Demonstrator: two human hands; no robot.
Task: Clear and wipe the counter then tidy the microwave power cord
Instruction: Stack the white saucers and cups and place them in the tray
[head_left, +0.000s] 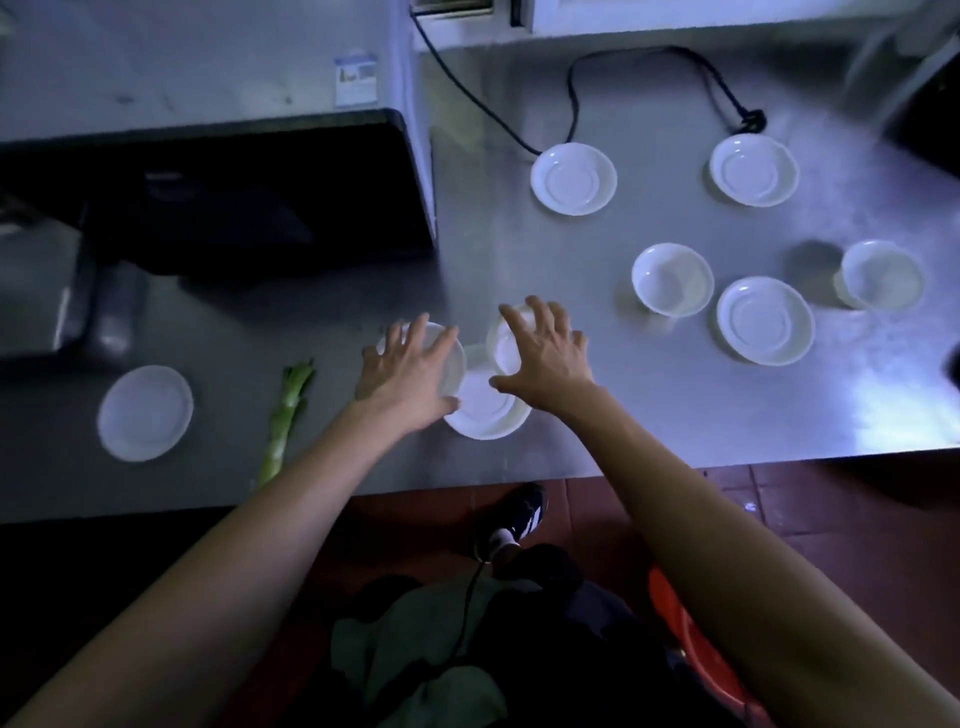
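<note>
- 9 white dishes are spread over the counter.
- 1 cord lies at the back.
- 1 leek lies left.
- Left hand and right hand are splayed over 3 near dishes; nothing is gripped.

I have one view only, from the head camera, looking forward and steeply down from above the desk. The wide lens bows the edges. The desk fills the upper two thirds of the frame, its near edge crossing the middle; the floor lies below it. Both forearms reach in from the bottom corners, close to the lens.
</note>
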